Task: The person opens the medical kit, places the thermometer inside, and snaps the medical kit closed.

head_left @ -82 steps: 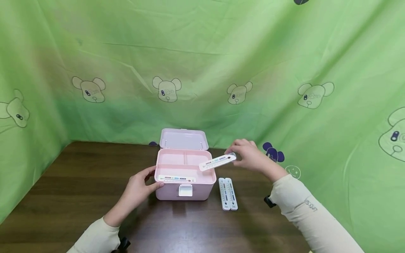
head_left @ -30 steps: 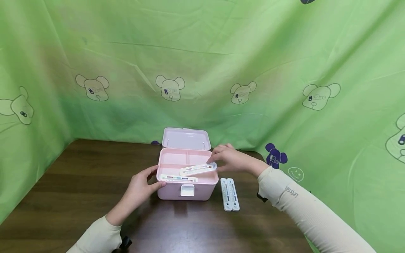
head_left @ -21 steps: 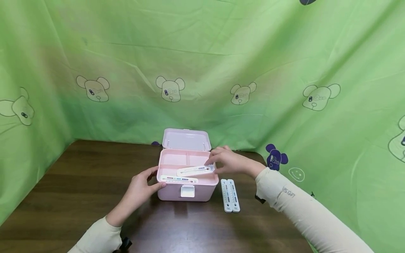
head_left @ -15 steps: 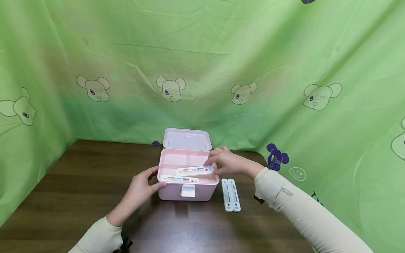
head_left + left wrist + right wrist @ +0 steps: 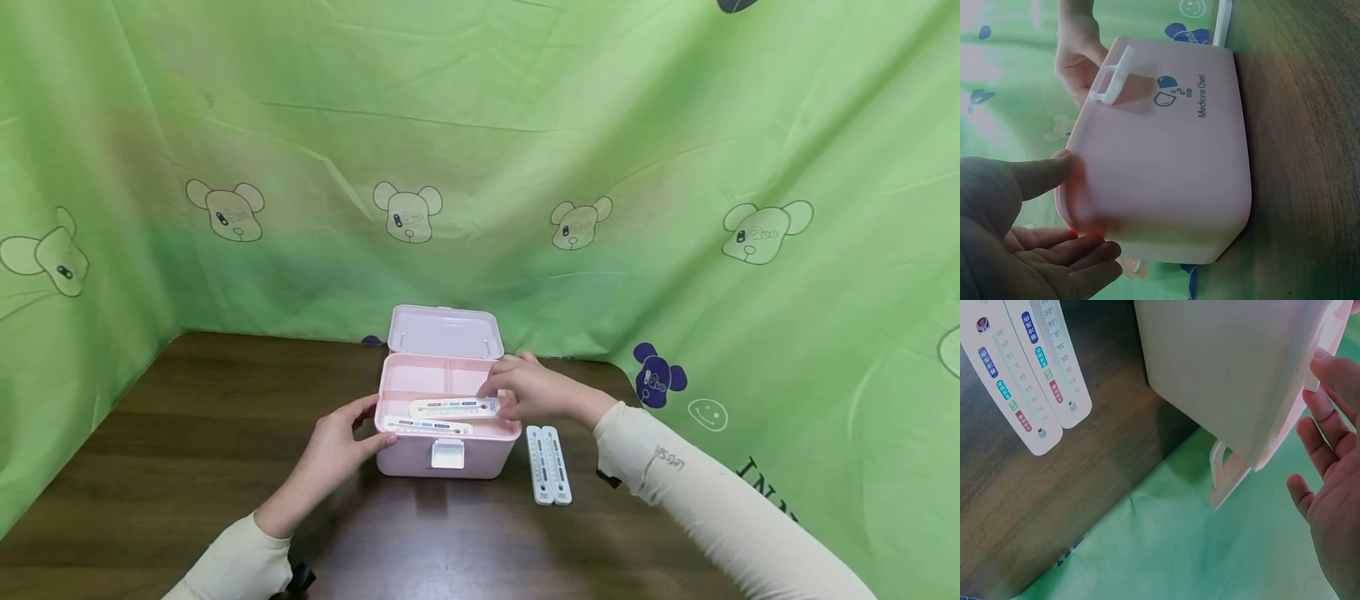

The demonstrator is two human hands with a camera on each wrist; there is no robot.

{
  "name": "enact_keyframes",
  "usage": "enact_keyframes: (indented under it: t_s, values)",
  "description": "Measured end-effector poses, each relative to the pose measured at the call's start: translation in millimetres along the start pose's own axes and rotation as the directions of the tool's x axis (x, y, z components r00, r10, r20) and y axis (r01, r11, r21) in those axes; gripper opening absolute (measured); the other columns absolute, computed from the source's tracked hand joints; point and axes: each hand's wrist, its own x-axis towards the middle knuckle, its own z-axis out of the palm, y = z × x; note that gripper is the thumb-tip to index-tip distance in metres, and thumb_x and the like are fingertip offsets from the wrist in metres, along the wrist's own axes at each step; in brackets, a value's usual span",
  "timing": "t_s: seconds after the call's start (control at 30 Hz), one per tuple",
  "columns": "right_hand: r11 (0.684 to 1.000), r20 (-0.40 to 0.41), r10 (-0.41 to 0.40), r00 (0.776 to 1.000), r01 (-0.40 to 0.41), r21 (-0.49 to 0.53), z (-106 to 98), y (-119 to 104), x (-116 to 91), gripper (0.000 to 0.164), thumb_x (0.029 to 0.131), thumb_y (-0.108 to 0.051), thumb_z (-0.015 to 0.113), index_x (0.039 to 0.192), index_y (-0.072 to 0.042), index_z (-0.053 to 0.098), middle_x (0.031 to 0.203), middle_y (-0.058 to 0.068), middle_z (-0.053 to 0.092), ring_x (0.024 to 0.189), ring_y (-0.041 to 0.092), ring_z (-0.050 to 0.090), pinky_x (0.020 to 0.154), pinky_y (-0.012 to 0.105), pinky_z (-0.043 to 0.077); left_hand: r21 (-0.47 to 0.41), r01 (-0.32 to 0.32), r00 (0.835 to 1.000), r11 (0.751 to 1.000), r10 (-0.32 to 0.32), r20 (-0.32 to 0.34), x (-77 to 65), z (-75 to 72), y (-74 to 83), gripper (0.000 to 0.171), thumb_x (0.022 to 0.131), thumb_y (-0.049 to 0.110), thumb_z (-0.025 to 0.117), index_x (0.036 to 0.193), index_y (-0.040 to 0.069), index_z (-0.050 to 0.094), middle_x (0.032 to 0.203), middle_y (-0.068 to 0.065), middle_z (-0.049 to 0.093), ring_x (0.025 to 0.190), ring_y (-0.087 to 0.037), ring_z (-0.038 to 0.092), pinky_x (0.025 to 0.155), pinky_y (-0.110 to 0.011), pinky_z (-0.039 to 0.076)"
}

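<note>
The left hand (image 5: 339,446) rests against the near-left corner of the pink medicine box (image 5: 447,442); its thumb lies on the upper rim and its fingers (image 5: 1066,247), loosely extended and only slightly bent, bear against the left wall without closing around anything. The right hand (image 5: 534,392) reaches over the right rim of the box, and its fingers appear to pinch the right end of a white thermometer strip (image 5: 453,407), which lies across the near compartment, roughly level and above the box floor. The exact contact between fingertips and strip is hard to make out in the head view, and the right wrist view shows only relaxed, extended fingers (image 5: 1329,434) beside the box wall, with the strip out of sight. A second thermometer strip (image 5: 424,425) lies inside the box along its near wall. Two further thermometer strips (image 5: 548,463) lie side by side, touching, on the desk (image 5: 187,450) just to the right of the box. The box lid (image 5: 446,332) stands open at the far side. The box interior is hidden in both wrist views, the far compartments are partly covered by the right hand, and both forearms are cut off by the frame edge.
</note>
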Motion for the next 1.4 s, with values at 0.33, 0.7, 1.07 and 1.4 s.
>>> enact_keyframes:
  t_s: [0.33,0.7,1.07,1.4]
  values:
    - [1.000,0.006,0.021,1.000,-0.021,-0.014,9.0,-0.9,7.8,0.037,0.081,-0.023,0.084,0.117,-0.020,0.076,0.103,-0.012,0.065,0.106,0.012,0.053,0.097,0.037,0.032,-0.004,0.009,1.000,1.000,-0.009,0.005,1.5,0.4,1.4,0.066,0.084,0.019,0.086,0.141,0.000,0.059,0.131,-0.014,0.068,0.123,-0.030,0.064,0.107,-0.050,0.051]
    - [0.999,-0.033,-0.015,0.999,0.014,-0.052,17.5,-6.4,15.3,0.036,0.081,-0.029,0.084,0.116,-0.021,0.078,0.095,-0.012,0.066,0.106,0.013,0.055,0.102,0.044,0.033,-0.009,-0.013,1.000,1.000,0.012,-0.010,1.1,1.0,-0.7,0.064,0.084,0.019,0.086,0.140,0.000,0.060,0.127,-0.014,0.070,0.120,-0.030,0.065,0.106,-0.050,0.052]
    - [0.983,-0.092,0.027,0.995,-0.043,-0.178,28.6,-19.2,21.6,0.041,0.076,-0.030,0.083,0.116,-0.024,0.079,0.087,-0.011,0.061,0.094,0.013,0.051,0.099,0.049,0.034,-0.005,-0.013,1.000,1.000,0.013,-0.012,1.6,1.7,-4.4,0.066,0.083,0.018,0.087,0.140,-0.001,0.060,0.128,-0.015,0.070,0.121,-0.030,0.065,0.106,-0.049,0.053]
    - [0.966,-0.160,0.014,0.987,-0.055,-0.253,34.2,-33.0,21.7,0.027,0.078,-0.018,0.079,0.104,-0.024,0.080,0.083,-0.012,0.069,0.093,0.014,0.054,0.103,0.054,0.034,-0.024,-0.006,1.000,1.000,0.006,0.000,0.8,2.5,-4.1,0.065,0.083,0.017,0.087,0.140,0.001,0.060,0.128,-0.012,0.070,0.121,-0.028,0.065,0.107,-0.048,0.052]
